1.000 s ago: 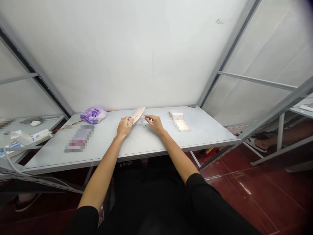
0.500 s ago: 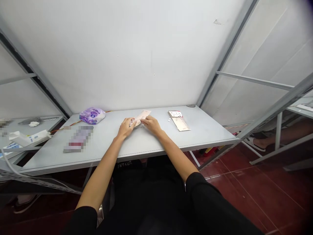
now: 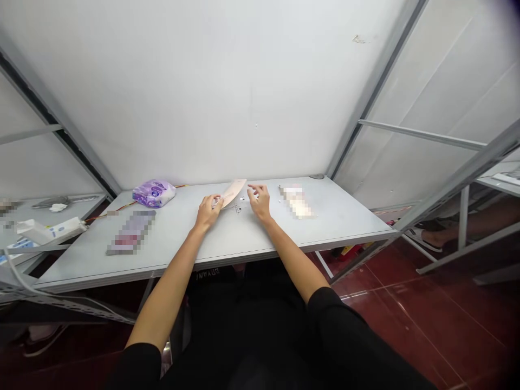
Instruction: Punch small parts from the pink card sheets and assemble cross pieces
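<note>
Pale pink paper slip (image 3: 233, 193) is pinched at its lower end by your left hand (image 3: 209, 212), though the grip itself is small in this view and partly hidden by the hand. Its long axis runs diagonally across the worktop (image 3: 337, 216), from that pinch up and to the right, away from you, and you cannot quite tell whether its free end is touching the surface. Your right hand (image 3: 259, 201) is open, its fingers (image 3: 252, 189) spread and curved, and it sits just right of the slip without touching it, so the left hand is the nearer one and the only one on the paper. Between your right hand and the slip lie small white bits (image 3: 242, 199), and just below the slip's middle is a small marked piece (image 3: 238, 209), too small to name. Well right of the slip, past your right hand, is a blurred flat packet (image 3: 297, 201) with white specks (image 3: 280, 199) at its edge. Left of the slip are a purple soft-plastic packet (image 3: 154, 194) with an orange wire (image 3: 122, 206) behind it and, nearer you, another blurred flat packet (image 3: 131, 232).
</note>
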`<state>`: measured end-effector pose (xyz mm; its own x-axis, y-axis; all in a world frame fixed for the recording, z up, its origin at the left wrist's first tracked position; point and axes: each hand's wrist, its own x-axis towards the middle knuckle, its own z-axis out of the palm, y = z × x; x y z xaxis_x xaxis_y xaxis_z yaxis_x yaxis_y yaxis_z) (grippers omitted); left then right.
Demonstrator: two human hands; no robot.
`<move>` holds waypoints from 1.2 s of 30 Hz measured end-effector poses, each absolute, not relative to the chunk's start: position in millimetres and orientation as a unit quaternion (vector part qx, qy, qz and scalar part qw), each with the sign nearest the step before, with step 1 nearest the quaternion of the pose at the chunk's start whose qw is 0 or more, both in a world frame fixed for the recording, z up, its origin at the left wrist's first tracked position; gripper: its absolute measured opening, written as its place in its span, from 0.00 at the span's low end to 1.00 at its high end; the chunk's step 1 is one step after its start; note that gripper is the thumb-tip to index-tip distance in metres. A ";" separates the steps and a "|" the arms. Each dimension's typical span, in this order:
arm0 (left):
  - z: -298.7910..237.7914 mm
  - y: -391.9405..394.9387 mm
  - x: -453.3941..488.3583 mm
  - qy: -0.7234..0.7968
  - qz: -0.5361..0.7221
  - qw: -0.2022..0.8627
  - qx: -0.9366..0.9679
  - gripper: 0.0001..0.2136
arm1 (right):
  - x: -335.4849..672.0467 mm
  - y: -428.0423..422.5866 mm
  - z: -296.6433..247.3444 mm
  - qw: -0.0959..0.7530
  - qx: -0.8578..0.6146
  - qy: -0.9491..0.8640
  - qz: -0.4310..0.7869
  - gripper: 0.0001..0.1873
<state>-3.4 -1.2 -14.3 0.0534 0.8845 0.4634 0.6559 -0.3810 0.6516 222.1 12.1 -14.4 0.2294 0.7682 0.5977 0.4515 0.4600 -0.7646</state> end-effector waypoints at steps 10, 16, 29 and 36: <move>-14.9 0.1 -29.0 0.714 0.353 0.025 0.604 0.24 | 278.1 31.9 -12.4 0.763 -0.450 -0.203 0.417 0.38; -21.7 3.8 -35.1 0.738 0.301 -0.003 0.604 0.21 | 284.7 34.1 -15.6 0.780 -0.448 -0.195 0.391 0.32; -8.7 -3.0 -18.1 0.598 0.403 -0.020 0.693 0.20 | 245.9 17.7 -9.8 0.669 -0.522 -0.458 0.265 0.20; -7.8 -12.2 -4.9 0.463 0.382 0.038 0.799 0.22 | 215.9 4.3 -16.4 0.531 -0.410 -0.668 0.322 0.13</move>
